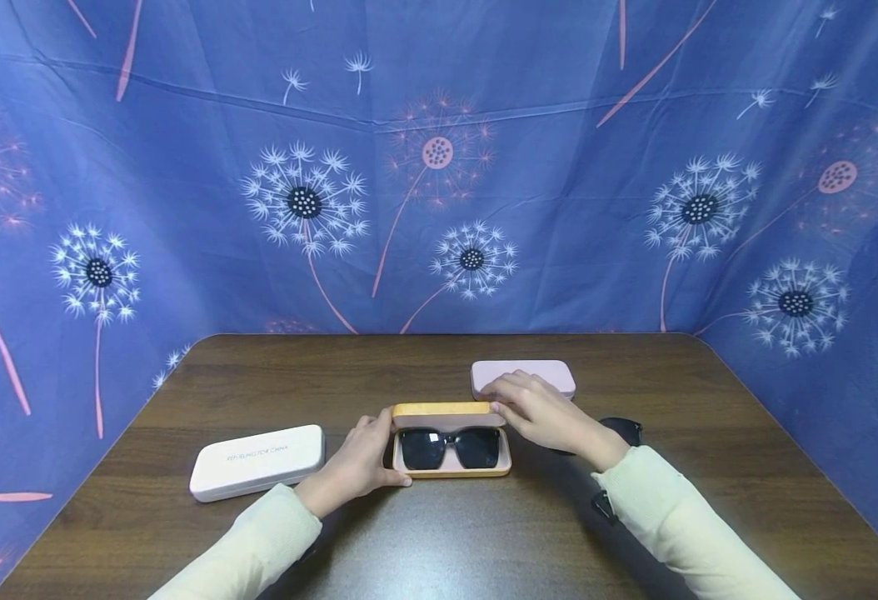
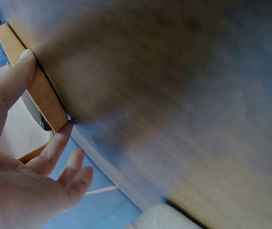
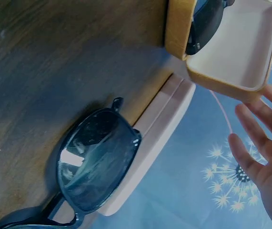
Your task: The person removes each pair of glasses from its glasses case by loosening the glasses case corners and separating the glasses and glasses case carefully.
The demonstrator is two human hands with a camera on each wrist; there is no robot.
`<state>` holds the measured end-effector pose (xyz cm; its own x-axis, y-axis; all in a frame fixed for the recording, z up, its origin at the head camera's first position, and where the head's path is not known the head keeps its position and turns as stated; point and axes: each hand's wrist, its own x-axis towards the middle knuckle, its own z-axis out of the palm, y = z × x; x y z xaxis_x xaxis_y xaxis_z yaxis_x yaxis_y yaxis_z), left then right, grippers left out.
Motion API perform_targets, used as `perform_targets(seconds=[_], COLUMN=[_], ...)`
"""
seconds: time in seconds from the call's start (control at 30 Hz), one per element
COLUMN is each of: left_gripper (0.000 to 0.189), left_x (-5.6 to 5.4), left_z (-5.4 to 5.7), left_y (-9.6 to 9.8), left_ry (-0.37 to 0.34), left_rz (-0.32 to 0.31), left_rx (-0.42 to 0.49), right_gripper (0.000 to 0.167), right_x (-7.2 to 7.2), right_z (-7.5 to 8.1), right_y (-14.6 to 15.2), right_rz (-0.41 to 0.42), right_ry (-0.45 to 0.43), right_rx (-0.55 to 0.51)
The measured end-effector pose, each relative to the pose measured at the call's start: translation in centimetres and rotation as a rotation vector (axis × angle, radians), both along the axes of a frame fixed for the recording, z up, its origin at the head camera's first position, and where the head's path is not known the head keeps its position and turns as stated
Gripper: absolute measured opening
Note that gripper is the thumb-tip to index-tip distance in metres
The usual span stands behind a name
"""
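An orange glasses case (image 1: 454, 473) stands with its lid (image 1: 442, 409) raised, showing a pale lining. Dark sunglasses (image 1: 450, 448) lie folded inside it, lenses facing front. My left hand (image 1: 364, 457) grips the case at its left end, thumb (image 2: 24, 67) along the front wall and a fingertip at the bottom corner. At the lid's right corner, my right hand (image 1: 547, 417) touches the edge with extended fingers (image 3: 259, 129). Behind that hand is a pale pink glasses case (image 1: 559, 375), closed and partly covered by the fingers.
To the left lies a closed white glasses case (image 1: 259, 460) with lettering on its lid. A second pair of dark sunglasses (image 3: 97, 157) rests on the table beside the pink case, partly hidden by my right forearm in the head view. A blue dandelion-print cloth (image 1: 559, 275) hangs behind the wooden table (image 1: 439, 550).
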<state>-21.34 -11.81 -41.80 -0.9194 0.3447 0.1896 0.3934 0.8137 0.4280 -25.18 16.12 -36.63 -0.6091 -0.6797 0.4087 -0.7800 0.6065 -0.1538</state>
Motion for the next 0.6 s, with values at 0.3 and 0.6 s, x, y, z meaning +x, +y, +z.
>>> perform_targets(seconds=[0.3,0.6], left_gripper=[0.086,0.088], left_x=[0.0,0.1], left_z=[0.2,0.3], left_y=[0.1,0.1], left_ry=[-0.012,-0.022], left_rz=[0.011,0.010], left_rx=[-0.014,-0.010], right_gripper=[0.015,0.020], right_x=[1.1,2.5], right_z=[1.0,0.9], right_y=[-1.0,-2.1], right_rz=[0.051,0.050], right_ry=[0.160,0.205], right_rx=[-0.059,-0.015])
